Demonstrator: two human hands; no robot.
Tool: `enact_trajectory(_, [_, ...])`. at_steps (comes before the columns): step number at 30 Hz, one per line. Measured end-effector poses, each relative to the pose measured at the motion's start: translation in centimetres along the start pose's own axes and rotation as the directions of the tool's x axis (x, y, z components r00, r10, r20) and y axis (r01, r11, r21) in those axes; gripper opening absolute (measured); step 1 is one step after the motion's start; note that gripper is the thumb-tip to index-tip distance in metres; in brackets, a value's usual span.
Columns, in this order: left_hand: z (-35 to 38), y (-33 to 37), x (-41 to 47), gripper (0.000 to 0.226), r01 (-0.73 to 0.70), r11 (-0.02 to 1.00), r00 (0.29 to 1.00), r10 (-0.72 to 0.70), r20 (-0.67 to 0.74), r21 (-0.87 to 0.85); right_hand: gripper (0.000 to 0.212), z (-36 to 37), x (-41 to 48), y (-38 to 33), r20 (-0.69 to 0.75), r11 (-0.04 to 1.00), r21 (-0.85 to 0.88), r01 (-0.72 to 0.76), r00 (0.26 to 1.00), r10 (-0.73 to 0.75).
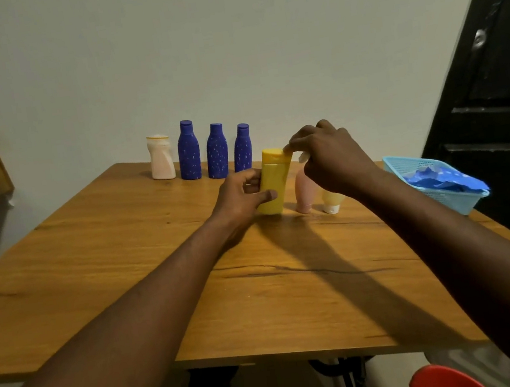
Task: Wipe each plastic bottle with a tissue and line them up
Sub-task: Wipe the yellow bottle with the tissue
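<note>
Two bare forearms reach over the desk (123, 244). The left hand (241, 198) grips the body of the upright yellow bottle (273, 184). The right hand (330, 156) pinches the bottle's cap from above. Beneath the right hand stand a pink tube (304, 193) and a small pale tube (332, 202). Beyond the left hand, a white bottle (160, 157) and three blue bottles (217, 152) stand in a row. A blue basket (435, 181) sits right of the right hand.

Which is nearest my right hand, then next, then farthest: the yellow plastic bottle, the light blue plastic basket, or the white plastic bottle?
1. Yellow plastic bottle, centre, touching the right hand.
2. Light blue plastic basket, right edge.
3. White plastic bottle, far left.
</note>
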State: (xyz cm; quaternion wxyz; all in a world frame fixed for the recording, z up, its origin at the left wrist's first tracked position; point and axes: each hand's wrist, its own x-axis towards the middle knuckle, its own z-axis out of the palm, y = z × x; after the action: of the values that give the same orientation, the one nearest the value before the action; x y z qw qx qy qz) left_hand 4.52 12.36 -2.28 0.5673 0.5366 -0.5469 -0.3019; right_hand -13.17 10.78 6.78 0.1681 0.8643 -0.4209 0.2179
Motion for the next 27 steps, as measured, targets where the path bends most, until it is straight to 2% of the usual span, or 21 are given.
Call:
enact_trajectory(6, [0.5,-0.6,0.8,0.047,0.025,1.000,1.000,-0.025,0.007,0.018,0.051,0.9,0.1,0.2,0.060,1.000,-0.025,-0.010,0.998,0.011])
enact_trajectory(19, [0.6,-0.8,1.1,0.047,0.012,0.996,0.999,-0.017,0.048,0.087,0.058,1.5,0.5,0.6,0.087,0.998,-0.050,-0.025,0.996,0.029])
enact_trajectory(27, [0.2,-0.7,0.7,0.058,0.033,0.988,0.997,-0.043,0.058,0.152,0.063,1.2,0.6,0.5,0.085,0.998,-0.006,-0.058,0.995,0.058])
